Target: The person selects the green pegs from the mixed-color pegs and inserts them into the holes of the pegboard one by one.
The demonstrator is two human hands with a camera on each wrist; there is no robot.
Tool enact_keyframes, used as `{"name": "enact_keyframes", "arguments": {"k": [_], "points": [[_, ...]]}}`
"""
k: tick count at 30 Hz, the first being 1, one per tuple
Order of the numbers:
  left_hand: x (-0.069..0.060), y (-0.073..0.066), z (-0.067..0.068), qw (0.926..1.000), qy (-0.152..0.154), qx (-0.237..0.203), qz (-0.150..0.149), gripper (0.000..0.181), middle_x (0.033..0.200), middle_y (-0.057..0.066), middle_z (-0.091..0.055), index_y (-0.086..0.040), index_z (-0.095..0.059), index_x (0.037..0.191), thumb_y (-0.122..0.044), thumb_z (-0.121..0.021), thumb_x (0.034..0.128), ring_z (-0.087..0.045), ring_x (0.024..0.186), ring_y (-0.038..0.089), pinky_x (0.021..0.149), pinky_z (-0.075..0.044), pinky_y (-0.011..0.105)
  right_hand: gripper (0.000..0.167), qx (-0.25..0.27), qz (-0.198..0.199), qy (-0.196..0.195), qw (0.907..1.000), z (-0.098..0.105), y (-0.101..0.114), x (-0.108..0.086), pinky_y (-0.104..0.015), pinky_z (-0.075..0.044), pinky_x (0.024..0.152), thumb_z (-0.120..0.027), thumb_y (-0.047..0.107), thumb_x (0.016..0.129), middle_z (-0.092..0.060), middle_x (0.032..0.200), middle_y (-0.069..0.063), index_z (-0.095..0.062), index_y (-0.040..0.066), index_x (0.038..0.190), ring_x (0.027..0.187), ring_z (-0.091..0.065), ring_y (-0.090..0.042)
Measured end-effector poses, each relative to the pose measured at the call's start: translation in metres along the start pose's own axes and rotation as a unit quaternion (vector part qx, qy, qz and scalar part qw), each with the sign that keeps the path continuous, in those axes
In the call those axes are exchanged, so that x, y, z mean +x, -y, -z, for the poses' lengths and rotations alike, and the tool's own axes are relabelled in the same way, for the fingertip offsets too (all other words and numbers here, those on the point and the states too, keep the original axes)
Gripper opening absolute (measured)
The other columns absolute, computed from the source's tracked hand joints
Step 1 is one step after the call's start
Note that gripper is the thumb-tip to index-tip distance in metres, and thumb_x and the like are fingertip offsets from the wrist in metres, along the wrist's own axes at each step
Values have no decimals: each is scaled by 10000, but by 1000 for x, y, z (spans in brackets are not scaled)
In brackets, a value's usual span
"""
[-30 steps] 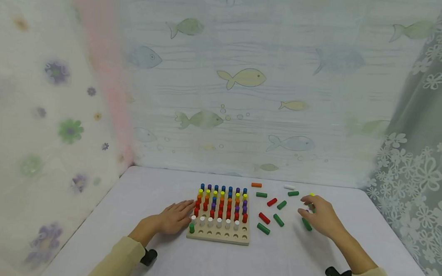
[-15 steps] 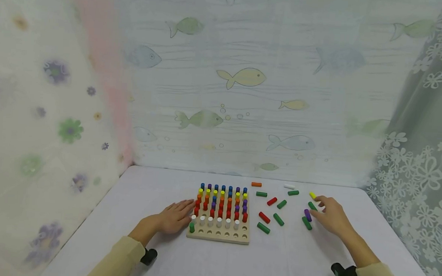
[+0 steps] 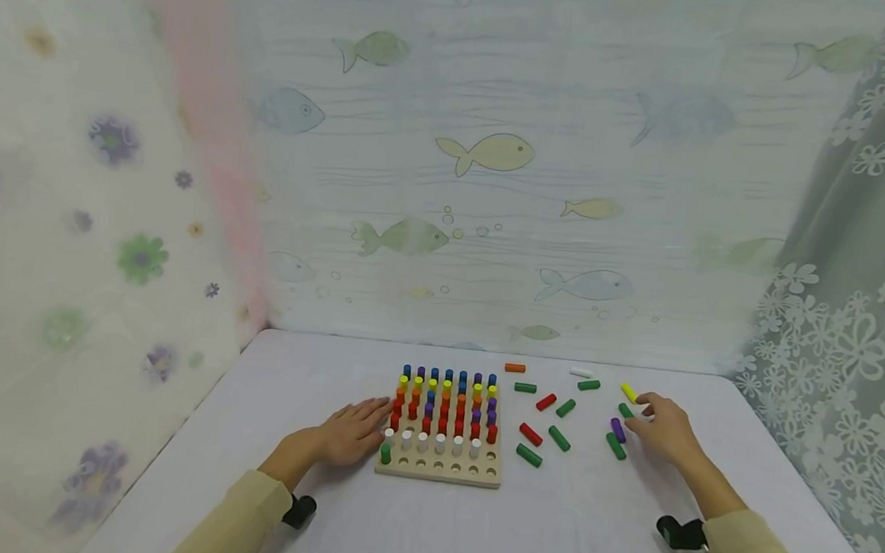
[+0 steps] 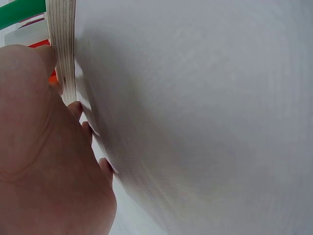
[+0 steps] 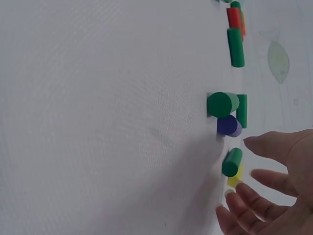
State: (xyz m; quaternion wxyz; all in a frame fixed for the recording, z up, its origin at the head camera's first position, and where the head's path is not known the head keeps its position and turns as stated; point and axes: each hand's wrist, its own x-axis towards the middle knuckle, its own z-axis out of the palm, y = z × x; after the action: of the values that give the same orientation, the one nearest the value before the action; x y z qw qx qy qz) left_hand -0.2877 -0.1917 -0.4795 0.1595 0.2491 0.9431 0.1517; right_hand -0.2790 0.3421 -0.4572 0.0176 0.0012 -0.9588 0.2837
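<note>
A wooden pegboard (image 3: 440, 474) stands on the table with rows of upright blue, purple, yellow, orange, red and white pegs. One green peg (image 3: 386, 454) stands in its front left corner; the other front holes are bare. My left hand (image 3: 347, 434) lies flat against the board's left side, fingers extended. At the right of the table, my right hand (image 3: 665, 430) hovers with thumb and fingers apart, nothing held. Between thumb and fingertips lies a green peg (image 5: 232, 162). A purple peg (image 3: 618, 429), a yellow peg (image 3: 628, 392) and another green peg (image 3: 615, 446) lie close by.
Loose pegs lie between the board and my right hand: several green ones, a red peg (image 3: 531, 434), another red peg (image 3: 546, 402), an orange peg (image 3: 515, 368) and a white peg (image 3: 581, 372). A fish-patterned curtain (image 3: 447, 185) hangs behind the table.
My right hand has shifted right from over the loose pegs, uncovering the purple and yellow ones, and now sits beside the green peg. The left hand has stayed at the board.
</note>
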Motion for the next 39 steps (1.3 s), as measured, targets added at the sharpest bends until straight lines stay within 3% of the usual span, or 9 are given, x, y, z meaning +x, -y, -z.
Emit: {"name": "enact_keyframes", "arguments": {"k": [4,11,30,39], "points": [[1,0,-1,10000,-8,25,43,659,1701,112,-200,-86,-229,1634,-423,-395,1092,-157,1566,338,1237,-117,612,512,70,-179,76,9998,-3,-2,4,-537,-548,818,-663,148,959,-590,1143,-361,-485,-173,1316,992,-597,-444],[-5,-14,9,9995,122,193,222,630,1699,83,-217,-91,-249,1630,-378,-420,1096,-175,1569,298,1246,-158,566,498,166,-404,56,9990,-9,-8,8,-549,-528,848,-641,144,966,-595,1139,-333,-482,-163,1324,1011,-584,-436],[-3,-3,1,10000,-32,-22,13,675,1692,143,-213,-76,-231,1631,-448,-391,1090,-162,1559,369,1226,-119,638,357,158,-484,-166,9986,-17,-9,13,-488,-523,785,-645,128,964,-630,1017,-258,-578,-144,1186,934,-594,-374],[-2,-3,0,9999,-18,108,128,666,1704,110,-194,-100,-215,1640,-418,-406,1087,-146,1569,336,1238,-116,610,305,110,-461,-227,9986,-18,-7,15,-498,-517,796,-639,104,967,-635,991,-251,-597,-146,1138,918,-593,-368]]}}
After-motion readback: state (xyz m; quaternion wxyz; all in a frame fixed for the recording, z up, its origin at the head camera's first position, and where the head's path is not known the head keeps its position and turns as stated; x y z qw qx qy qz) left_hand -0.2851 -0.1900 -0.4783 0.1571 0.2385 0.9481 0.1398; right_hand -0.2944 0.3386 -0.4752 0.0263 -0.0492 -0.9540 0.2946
